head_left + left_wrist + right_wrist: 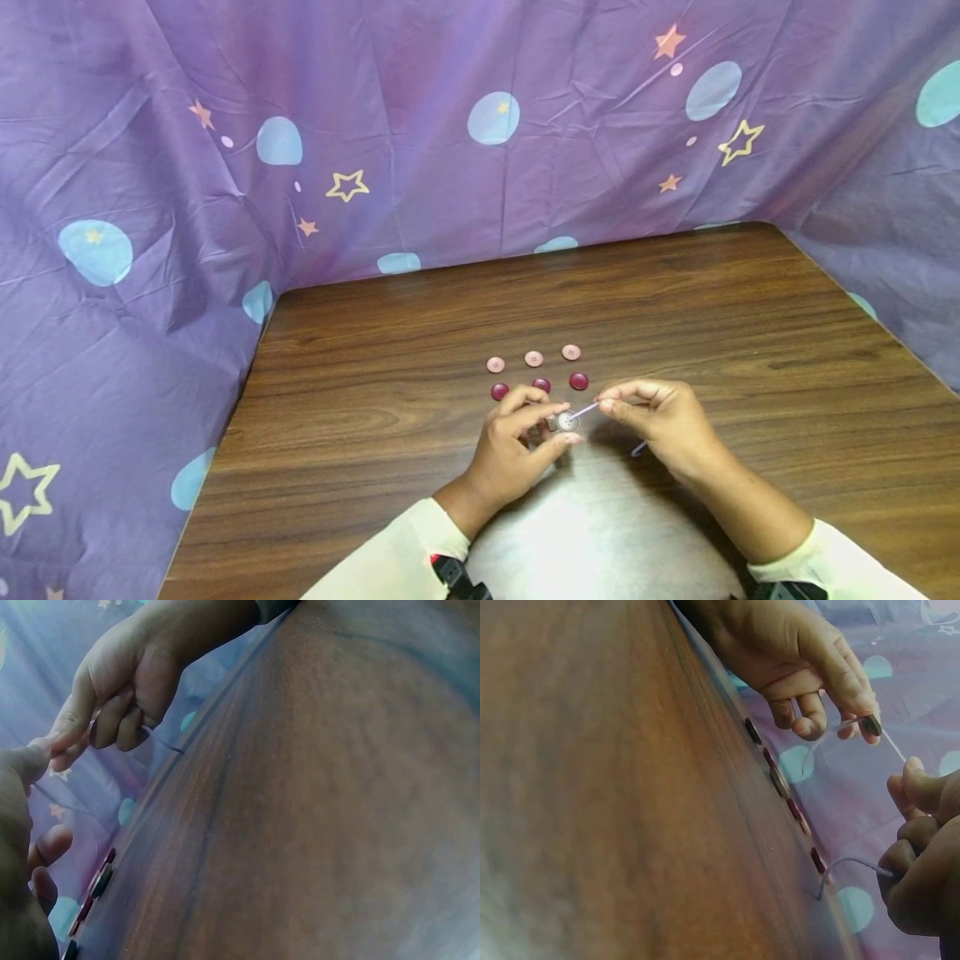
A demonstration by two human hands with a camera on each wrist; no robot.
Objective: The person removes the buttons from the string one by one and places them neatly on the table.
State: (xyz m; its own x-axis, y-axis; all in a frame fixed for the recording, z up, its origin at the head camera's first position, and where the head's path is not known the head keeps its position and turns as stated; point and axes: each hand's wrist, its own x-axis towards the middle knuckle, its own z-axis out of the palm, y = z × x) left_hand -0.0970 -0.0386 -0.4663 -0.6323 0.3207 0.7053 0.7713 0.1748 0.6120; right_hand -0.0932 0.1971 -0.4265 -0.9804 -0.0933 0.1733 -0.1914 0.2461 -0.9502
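Between its fingertips and thumb, my left hand (504, 446) holds a whitish round button (567, 422) above the table. A thin pale purple cord (587, 410) runs from the button to my right hand (675, 425), whose thumb and index finger pinch it. In the right wrist view the cord (894, 746) is taut between button (871, 725) and right hand, and a loose length hangs on the button's other side. Another length of the cord trails below the right hand's curled fingers. In the left wrist view the button is hidden behind the left thumb.
Beyond the hands, three pink buttons (533, 358) lie in a row on the brown wooden table (360, 400). Three dark red buttons (578, 381) form a nearer row, one partly covered by the left fingers. A purple patterned cloth (420, 150) hangs behind the table.
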